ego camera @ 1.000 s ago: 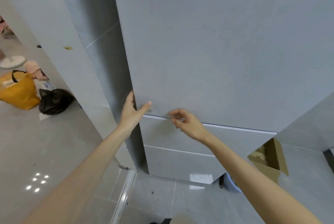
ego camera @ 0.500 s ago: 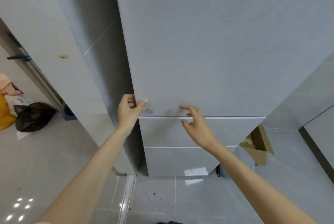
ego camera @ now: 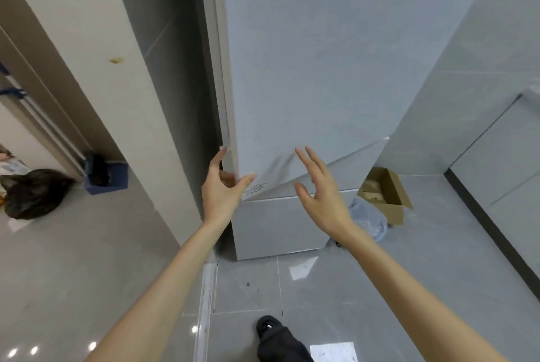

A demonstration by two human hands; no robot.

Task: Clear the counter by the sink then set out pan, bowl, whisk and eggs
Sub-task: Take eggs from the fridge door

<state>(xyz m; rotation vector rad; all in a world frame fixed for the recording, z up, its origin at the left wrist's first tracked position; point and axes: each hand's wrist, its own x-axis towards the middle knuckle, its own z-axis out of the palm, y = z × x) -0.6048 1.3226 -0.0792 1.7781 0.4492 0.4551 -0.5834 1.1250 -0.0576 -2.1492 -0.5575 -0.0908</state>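
Left hand (ego camera: 222, 195) grips smooth grey fridge door (ego camera: 306, 69) at its lower left corner, centre frame; right hand (ego camera: 321, 198) released, fingers spread, just beside the flat face.

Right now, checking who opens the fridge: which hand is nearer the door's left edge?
Left. The left hand holds the door by that edge, thumb on its front. The right hand is further right, before the door's face, fingers spread.
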